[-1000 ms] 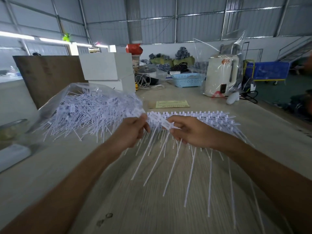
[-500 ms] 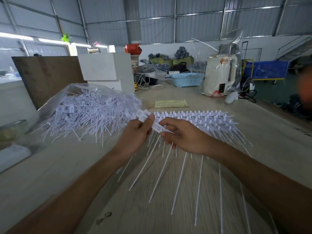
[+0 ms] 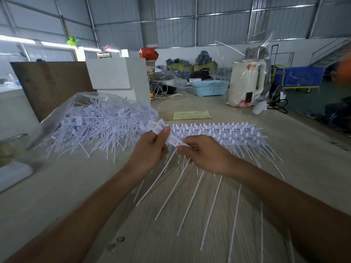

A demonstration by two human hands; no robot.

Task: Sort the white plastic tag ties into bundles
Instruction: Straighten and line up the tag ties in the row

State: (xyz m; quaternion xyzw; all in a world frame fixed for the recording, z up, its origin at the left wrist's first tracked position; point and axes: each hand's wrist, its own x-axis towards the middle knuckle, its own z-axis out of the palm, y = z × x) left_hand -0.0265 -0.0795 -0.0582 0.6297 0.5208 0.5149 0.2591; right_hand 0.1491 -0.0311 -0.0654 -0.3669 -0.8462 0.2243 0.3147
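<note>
My left hand grips a small bunch of white tag ties by their flat heads, which fan out above my thumb. My right hand pinches the head of one more tie right beside that bunch. Their long thin tails hang down toward me over the table. Behind my hands lies a neat stacked row of ties, heads lined up. To the left, a loose heap of ties spills out of a clear plastic bag.
The wooden table stretches around me. A yellow paper slip lies behind the row. Farther back stand white boxes, a blue basket and a bagged white kettle. A brown board leans at left.
My hands have risen slightly and come closer together. The tie heads now fan out higher above my left thumb, and my right hand has brought one tie against the bunch.
</note>
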